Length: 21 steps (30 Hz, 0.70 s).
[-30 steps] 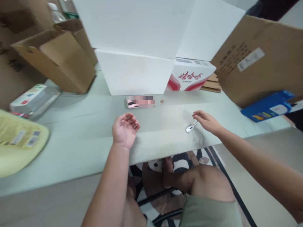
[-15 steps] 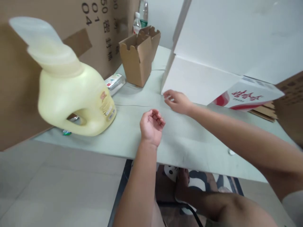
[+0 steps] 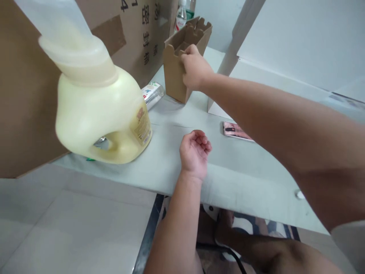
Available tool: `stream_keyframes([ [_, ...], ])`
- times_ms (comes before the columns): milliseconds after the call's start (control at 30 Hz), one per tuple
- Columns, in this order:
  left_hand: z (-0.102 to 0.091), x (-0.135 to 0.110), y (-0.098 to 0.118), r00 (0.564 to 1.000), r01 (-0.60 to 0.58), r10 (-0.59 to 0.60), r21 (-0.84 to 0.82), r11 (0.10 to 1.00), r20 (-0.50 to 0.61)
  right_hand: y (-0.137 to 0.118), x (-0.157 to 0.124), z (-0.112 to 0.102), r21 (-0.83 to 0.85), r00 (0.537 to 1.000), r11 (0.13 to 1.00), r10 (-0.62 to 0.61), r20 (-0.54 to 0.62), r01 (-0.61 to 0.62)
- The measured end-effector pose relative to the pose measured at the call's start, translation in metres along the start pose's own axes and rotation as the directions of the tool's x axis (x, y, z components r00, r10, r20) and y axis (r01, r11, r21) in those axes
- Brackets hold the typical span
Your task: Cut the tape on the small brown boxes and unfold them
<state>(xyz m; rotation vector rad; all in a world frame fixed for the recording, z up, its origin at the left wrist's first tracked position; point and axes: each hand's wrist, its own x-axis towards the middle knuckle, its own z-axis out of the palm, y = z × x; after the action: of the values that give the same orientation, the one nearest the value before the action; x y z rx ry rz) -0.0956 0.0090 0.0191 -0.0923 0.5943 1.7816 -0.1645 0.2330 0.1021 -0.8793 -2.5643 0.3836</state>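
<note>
My right hand is closed on the near right edge of an open-topped brown cardboard box with notched rims, its fingertips curled at the top. The box stands upright on the table, a second notched carton right behind it. Palm up on the table near its front edge, my left hand is open and holds nothing, its fingers loosely curled. A phone with a lit screen lies under my right forearm, which hides part of it.
A large pale-yellow handled jug stands left, before a big printed carton. Beside it lies a clear-wrapped pack. Plastic bottles stand behind. White boxes fill the right. A small white round thing lies near the table's front edge.
My right hand has moved from the white box's corner, up and left, onto the cardboard box. The phone now shows. My left hand keeps its pose; the view has shifted slightly.
</note>
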Motion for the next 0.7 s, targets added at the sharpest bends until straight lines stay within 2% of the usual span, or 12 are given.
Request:
stream_keyframes([
  [133,0.003,-0.003,-0.003,0.995,-0.084,0.082,0.034,0.996,0.049,0.018,-0.049,-0.008,0.109,0.994,0.994,0.027,-0.103,-0.015],
  [233,0.003,-0.006,-0.011,0.954,-0.296,0.285,0.144,0.944,0.088,0.028,-0.112,-0.025,0.311,0.978,0.948,0.123,-0.168,-0.066],
  [267,0.002,-0.006,-0.014,0.908,-0.417,0.414,0.212,0.884,0.061,0.03,-0.138,-0.034,0.356,0.972,0.933,0.137,-0.192,-0.061],
  [300,0.002,-0.006,-0.016,0.833,-0.535,0.553,0.292,0.793,0.023,0.032,-0.166,-0.044,0.381,0.964,0.924,0.142,-0.226,-0.047],
  [367,0.0,-0.005,-0.018,0.647,-0.677,0.762,0.439,0.592,-0.03,0.032,-0.228,-0.066,0.357,0.932,0.934,0.139,-0.335,-0.01],
  [400,0.0,-0.005,-0.018,0.592,-0.699,0.805,0.476,0.534,-0.035,0.031,-0.259,-0.077,0.318,0.903,0.948,0.143,-0.405,-0.008],
  [433,0.001,-0.004,-0.019,0.579,-0.706,0.815,0.485,0.516,-0.025,0.03,-0.291,-0.087,0.291,0.863,0.957,0.153,-0.482,-0.008],
  [500,0.004,-0.004,-0.023,0.629,-0.702,0.776,0.461,0.544,0.042,0.026,-0.349,-0.102,0.276,0.726,0.961,0.199,-0.659,-0.013],
  [567,0.01,-0.006,-0.031,0.726,-0.663,0.666,0.431,0.612,0.172,0.025,-0.396,-0.108,0.294,0.564,0.953,0.282,-0.776,-0.072],
  [600,0.014,-0.009,-0.037,0.769,-0.632,0.589,0.426,0.648,0.246,0.026,-0.414,-0.109,0.317,0.502,0.941,0.334,-0.798,-0.121],
  [633,0.019,-0.012,-0.043,0.804,-0.595,0.504,0.428,0.68,0.316,0.029,-0.43,-0.107,0.344,0.456,0.923,0.383,-0.803,-0.169],
  [700,0.027,-0.019,-0.059,0.836,-0.532,0.354,0.461,0.71,0.42,0.04,-0.451,-0.101,0.393,0.408,0.896,0.444,-0.798,-0.206],
])
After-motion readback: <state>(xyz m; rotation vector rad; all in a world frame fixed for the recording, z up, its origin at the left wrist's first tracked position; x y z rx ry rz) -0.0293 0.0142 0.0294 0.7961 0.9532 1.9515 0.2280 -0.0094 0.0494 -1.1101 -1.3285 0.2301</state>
